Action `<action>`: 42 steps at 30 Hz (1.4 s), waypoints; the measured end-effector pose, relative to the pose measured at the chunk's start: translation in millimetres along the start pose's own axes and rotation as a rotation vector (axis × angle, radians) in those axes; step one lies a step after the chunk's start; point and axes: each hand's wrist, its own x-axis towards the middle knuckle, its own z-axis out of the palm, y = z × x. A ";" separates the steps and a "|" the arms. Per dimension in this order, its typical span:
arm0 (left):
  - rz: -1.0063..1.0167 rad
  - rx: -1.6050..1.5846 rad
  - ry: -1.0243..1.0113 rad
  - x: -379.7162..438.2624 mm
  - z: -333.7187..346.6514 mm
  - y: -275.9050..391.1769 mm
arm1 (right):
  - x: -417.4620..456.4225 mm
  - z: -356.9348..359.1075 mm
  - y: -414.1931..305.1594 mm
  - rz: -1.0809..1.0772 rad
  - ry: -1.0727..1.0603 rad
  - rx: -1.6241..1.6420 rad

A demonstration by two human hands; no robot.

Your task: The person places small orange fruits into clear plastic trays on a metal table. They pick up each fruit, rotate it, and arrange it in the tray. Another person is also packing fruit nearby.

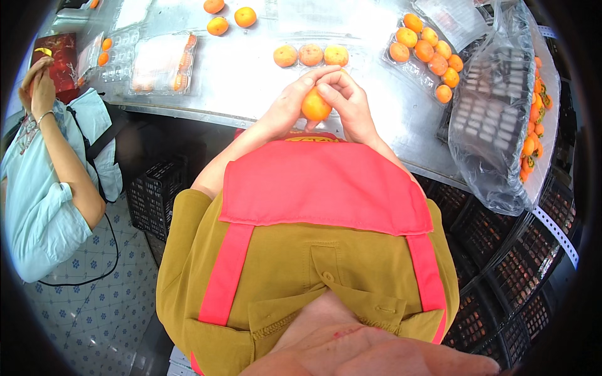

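An orange persimmon-like fruit (316, 105) is held between both hands above the near edge of the metal table (225, 101). My left hand (292, 99) curls around its left side, and my right hand (347, 96) has its thumb on the fruit's upper right. Just beyond the fingertips, several orange fruits (310, 55) sit in a row in a clear plastic tray. To the right, a tilted clear tray (417, 70) carries several more. A few loose fruits (245, 17) lie at the back.
On the right stands a black crate lined with clear plastic (489, 101), fruits (536, 117) inside. Filled black crates (522, 249) are stacked below. Closed fruit packs (160, 63) lie left. A co-worker (51, 188) stands at far left, near an empty black crate (153, 195).
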 end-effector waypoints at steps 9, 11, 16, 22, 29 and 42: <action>0.054 0.047 0.025 1.8 -0.9 -4.1 | -0.7 -5.0 1.4 0.001 -0.104 -0.044; 0.050 0.006 0.000 2.7 -2.9 -6.4 | -1.5 -5.5 2.9 0.000 -0.111 -0.042; 0.073 -0.061 -0.019 2.1 -3.5 -8.8 | -6.8 0.3 -10.6 -0.003 -0.130 -0.141; 0.060 -0.118 -0.019 0.0 0.3 -5.1 | -8.3 -7.8 -11.1 0.042 -0.220 -0.108; 0.035 -0.112 -0.113 -6.0 -1.8 6.7 | -6.1 -22.7 -13.2 0.035 -0.300 0.007; 0.159 0.055 -0.107 -2.8 -0.3 3.4 | -2.0 -12.5 1.8 0.106 -0.029 -0.034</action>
